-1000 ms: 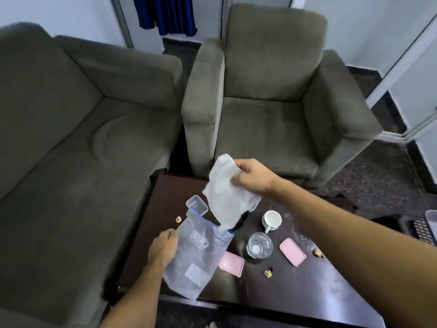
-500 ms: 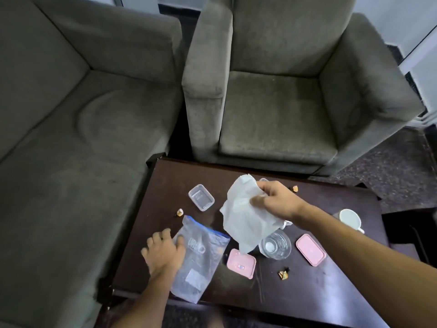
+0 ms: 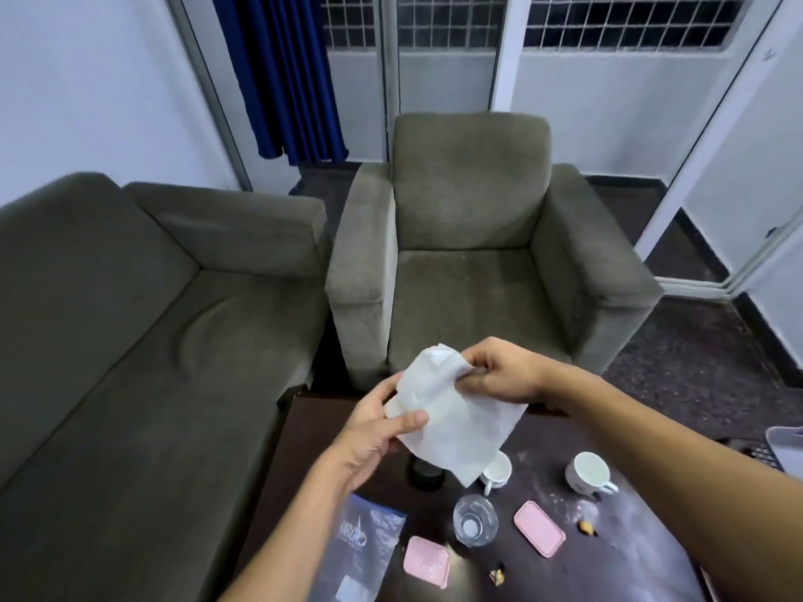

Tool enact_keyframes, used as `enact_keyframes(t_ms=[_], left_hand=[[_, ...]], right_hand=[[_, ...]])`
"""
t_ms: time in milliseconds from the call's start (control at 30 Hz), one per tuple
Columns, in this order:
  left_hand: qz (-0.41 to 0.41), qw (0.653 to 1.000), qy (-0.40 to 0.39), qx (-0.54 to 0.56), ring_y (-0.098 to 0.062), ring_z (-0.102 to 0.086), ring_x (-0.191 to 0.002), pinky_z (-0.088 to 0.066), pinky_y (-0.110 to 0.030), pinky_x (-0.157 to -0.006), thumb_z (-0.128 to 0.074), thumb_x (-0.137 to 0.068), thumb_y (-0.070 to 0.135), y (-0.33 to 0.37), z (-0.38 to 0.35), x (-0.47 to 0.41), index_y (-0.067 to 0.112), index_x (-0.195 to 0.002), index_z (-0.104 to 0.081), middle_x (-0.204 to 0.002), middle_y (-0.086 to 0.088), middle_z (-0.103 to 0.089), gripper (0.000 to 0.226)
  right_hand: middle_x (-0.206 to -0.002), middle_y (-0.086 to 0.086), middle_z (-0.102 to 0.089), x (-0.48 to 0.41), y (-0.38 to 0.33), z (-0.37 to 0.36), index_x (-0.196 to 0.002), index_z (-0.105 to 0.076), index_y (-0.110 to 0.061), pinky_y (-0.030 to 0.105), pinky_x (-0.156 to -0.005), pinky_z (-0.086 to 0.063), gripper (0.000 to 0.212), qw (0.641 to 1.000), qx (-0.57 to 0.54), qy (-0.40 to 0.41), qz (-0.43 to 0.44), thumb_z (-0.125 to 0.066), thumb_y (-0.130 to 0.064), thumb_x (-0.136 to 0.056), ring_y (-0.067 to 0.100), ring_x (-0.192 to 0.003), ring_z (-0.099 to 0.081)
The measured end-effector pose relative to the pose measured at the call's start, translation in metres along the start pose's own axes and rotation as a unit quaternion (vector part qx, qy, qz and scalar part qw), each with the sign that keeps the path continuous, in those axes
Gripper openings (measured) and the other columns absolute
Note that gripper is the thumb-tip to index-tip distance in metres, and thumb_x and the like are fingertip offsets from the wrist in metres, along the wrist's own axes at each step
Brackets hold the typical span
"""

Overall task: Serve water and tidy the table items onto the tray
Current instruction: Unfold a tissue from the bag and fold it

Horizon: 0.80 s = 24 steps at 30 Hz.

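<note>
- Holding a white cloth (image 3: 456, 423) up in the air over the far end of the dark table (image 3: 652, 558), well clear of its top.
- Gripping with both hands: left hand (image 3: 373, 432) clamped on the lower left edge, thumb laid across the front; right hand (image 3: 495, 371) pinching the upper edge between curled fingers.
- Seemingly opening out or refolding the cloth ready for a wipe, so a tidying step rather than the serving of water.
- Down on the table: a clear glass (image 3: 475, 520) standing upright towards the front, a left cup (image 3: 498, 469) just under the cloth's hanging tip, a right cup (image 3: 587, 473) further along.
- Also a left pink lid (image 3: 426, 560) and a right pink lid (image 3: 539, 534) lying flat on either side of the glass, a plastic bag (image 3: 360, 553) flat near the front left edge, crumbs (image 3: 586, 527) and pale dust scattered about.
- Beneath the cloth, a dark round thing (image 3: 428, 473), too hidden to name.
- At the far right edge, a pale grey rim (image 3: 784, 445), perhaps the tray; cannot tell.
- Nothing seen gathered on a tray yet, so probably early in the tidying.
- Next, by judgement: lower the cloth, flatten under one palm, then sweep the dust and crumbs together, steering round the glass and cups to avoid tipping them.
</note>
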State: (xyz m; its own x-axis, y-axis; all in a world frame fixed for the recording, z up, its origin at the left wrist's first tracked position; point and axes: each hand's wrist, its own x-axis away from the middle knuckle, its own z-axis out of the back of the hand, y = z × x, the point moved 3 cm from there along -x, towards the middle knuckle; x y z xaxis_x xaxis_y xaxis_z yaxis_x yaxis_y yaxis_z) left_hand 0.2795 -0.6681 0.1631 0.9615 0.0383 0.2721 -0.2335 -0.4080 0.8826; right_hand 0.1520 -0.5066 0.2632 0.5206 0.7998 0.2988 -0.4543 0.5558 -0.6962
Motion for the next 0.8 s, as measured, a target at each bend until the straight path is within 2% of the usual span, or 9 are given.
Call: enact_keyframes(t_ms=[67, 133, 267, 333, 400, 500, 633, 733, 800], left_hand=[[-0.028, 0.994, -0.002, -0.11, -0.025, -0.062, -0.126, -0.054, -0.041, -0.102, -0.093, -0.064, 0.007, 0.023, -0.012, 0.003, 0.02, -0.148, -0.045, -0.136, -0.009, -0.065, 0.097], [-0.058, 0.969, -0.025, -0.24, -0.016, -0.062, -0.126, -0.053, -0.035, -0.103, -0.095, -0.063, 0.01, 0.051, -0.029, 0.007, 0.028, -0.144, -0.05, -0.134, 0.001, -0.067, 0.094], [-0.121, 0.899, -0.032, -0.419, 0.0, -0.062, -0.079, -0.051, -0.026, -0.075, -0.091, -0.068, 0.036, 0.085, -0.068, 0.01, 0.036, -0.095, -0.07, -0.084, 0.018, -0.07, 0.034], [-0.158, 0.899, 0.002, -0.408, 0.002, -0.054, -0.071, -0.045, -0.021, -0.067, -0.087, -0.072, 0.035, 0.092, -0.073, 0.01, 0.036, -0.084, -0.066, -0.074, 0.018, -0.063, 0.024], [-0.178, 0.91, 0.034, -0.373, 0.0, -0.063, -0.078, -0.05, -0.018, -0.071, -0.086, -0.074, 0.033, 0.094, -0.067, 0.013, 0.033, -0.094, -0.07, -0.083, 0.014, -0.071, 0.025], [-0.181, 0.936, 0.09, -0.29, -0.013, -0.074, -0.093, -0.06, -0.031, -0.077, -0.088, -0.075, 0.033, 0.086, -0.053, 0.014, 0.027, -0.107, -0.074, -0.099, 0.001, -0.079, 0.036], [-0.159, 0.941, 0.165, -0.247, -0.016, -0.076, -0.089, -0.061, -0.039, -0.073, -0.087, -0.074, 0.032, 0.066, -0.037, 0.001, 0.03, -0.101, -0.076, -0.095, 0.0, -0.08, 0.029], [-0.145, 0.927, 0.223, -0.264, -0.019, -0.074, -0.086, -0.058, -0.051, -0.077, -0.08, -0.081, 0.034, 0.05, -0.026, -0.012, 0.026, -0.095, -0.076, -0.088, -0.002, -0.078, 0.016], [-0.137, 0.922, 0.247, -0.266, -0.02, -0.074, -0.088, -0.059, -0.051, -0.081, -0.076, -0.086, 0.031, 0.034, -0.022, -0.021, 0.025, -0.099, -0.075, -0.088, 0.003, -0.078, 0.014]], right_hand=[[-0.082, -0.006, -0.071, 0.015, -0.02, 0.017, -0.097, -0.075, -0.02, 0.028, -0.077, -0.051, 0.021, 0.995, 0.093, -0.007, 0.028, -0.059, -0.011, -0.087, 0.005, -0.08, -0.061], [-0.086, -0.004, -0.074, 0.027, -0.039, 0.029, -0.096, -0.075, -0.025, 0.024, -0.073, -0.047, 0.023, 0.981, 0.185, -0.027, 0.058, -0.057, -0.014, -0.086, 0.01, -0.078, -0.061], [-0.076, 0.005, -0.068, 0.036, -0.063, 0.042, -0.092, -0.07, -0.015, 0.034, -0.068, -0.05, 0.015, 0.956, 0.275, -0.048, 0.091, -0.059, -0.018, -0.082, 0.024, -0.072, -0.054], [-0.085, -0.002, -0.07, 0.037, -0.065, 0.053, -0.099, -0.072, -0.021, 0.029, -0.07, -0.047, 0.02, 0.965, 0.243, -0.018, 0.096, -0.067, -0.025, -0.08, 0.017, -0.075, -0.056], [-0.105, -0.009, -0.07, 0.036, -0.053, 0.062, -0.115, -0.069, -0.029, 0.027, -0.082, -0.049, 0.04, 0.983, 0.164, 0.022, 0.074, -0.078, -0.031, -0.077, 0.011, -0.092, -0.061], [-0.11, -0.004, -0.072, 0.034, -0.025, 0.054, -0.117, -0.067, -0.024, 0.03, -0.092, -0.054, 0.051, 0.997, -0.047, 0.043, 0.034, -0.09, -0.026, -0.071, 0.014, -0.104, -0.066], [-0.093, 0.002, -0.076, 0.018, 0.014, 0.013, -0.101, -0.075, -0.014, 0.04, -0.087, -0.056, 0.026, 0.981, -0.184, 0.068, -0.001, -0.085, -0.014, -0.077, 0.012, -0.084, -0.068], [-0.079, 0.004, -0.072, 0.002, 0.035, -0.008, -0.086, -0.074, -0.014, 0.041, -0.074, -0.055, 0.007, 0.967, -0.177, 0.179, -0.037, -0.079, -0.015, -0.081, 0.01, -0.072, -0.061], [-0.076, -0.001, -0.072, -0.006, 0.044, -0.019, -0.083, -0.073, -0.017, 0.037, -0.068, -0.053, 0.008, 0.944, -0.218, 0.243, -0.045, -0.08, -0.015, -0.079, 0.009, -0.07, -0.063]])
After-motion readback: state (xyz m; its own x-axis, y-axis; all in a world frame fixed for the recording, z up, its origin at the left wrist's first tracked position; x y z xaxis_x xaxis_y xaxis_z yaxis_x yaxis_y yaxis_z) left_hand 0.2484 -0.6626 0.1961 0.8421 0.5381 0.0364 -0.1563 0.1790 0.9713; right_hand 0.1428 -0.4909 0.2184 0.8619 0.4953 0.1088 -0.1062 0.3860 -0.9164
